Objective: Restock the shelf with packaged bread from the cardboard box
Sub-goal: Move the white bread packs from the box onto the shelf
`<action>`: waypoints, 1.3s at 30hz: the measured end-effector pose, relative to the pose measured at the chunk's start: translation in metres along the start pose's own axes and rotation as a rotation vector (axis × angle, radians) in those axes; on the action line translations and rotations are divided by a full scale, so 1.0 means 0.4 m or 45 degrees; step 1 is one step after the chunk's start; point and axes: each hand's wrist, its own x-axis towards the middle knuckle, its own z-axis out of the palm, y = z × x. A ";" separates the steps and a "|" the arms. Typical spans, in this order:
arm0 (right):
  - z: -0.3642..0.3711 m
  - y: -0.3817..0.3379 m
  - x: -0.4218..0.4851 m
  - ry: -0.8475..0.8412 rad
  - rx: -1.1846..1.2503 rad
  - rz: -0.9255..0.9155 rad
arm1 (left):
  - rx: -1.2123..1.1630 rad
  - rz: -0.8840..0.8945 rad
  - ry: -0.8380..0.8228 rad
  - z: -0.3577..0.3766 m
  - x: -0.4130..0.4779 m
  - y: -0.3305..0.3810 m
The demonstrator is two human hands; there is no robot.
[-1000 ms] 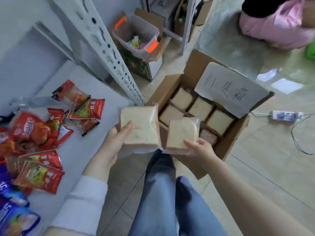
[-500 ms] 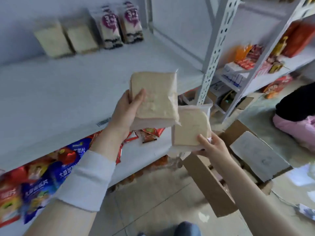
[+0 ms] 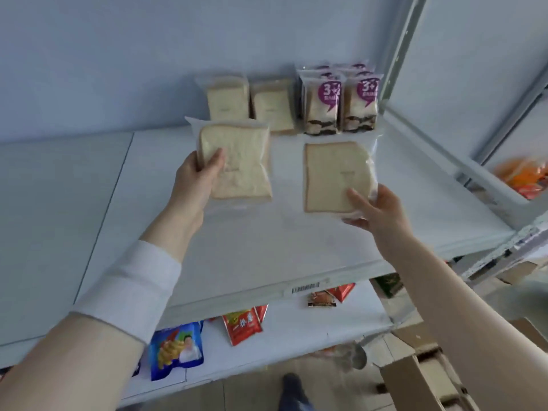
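Clear plastic wrapped both square packs of pale sliced bread, and each hung above the white metal shelf [image 3: 267,247], not yet set down. The left hand [image 3: 195,179] pinched the left bread pack [image 3: 240,161] at its lower left corner, thumb across its face. The right hand [image 3: 376,209] gripped the right bread pack [image 3: 335,173] at its lower right corner, fingers curled behind. Both packs tilted face-up, tops pointing toward the back wall. The two upright bread packs [image 3: 228,99] already stocked stood straight beyond the left pack. The right pack lay instead before the purple-labelled snack packs [image 3: 341,105]. So the left hand looked better lined up with the bread row, while the right would probably need to shift leftward. The brown cardboard box [image 3: 430,378] sat low at the right.
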 end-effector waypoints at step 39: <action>0.406 0.094 0.637 -0.046 -1.273 -0.816 | 0.774 0.315 0.340 0.134 0.541 -0.203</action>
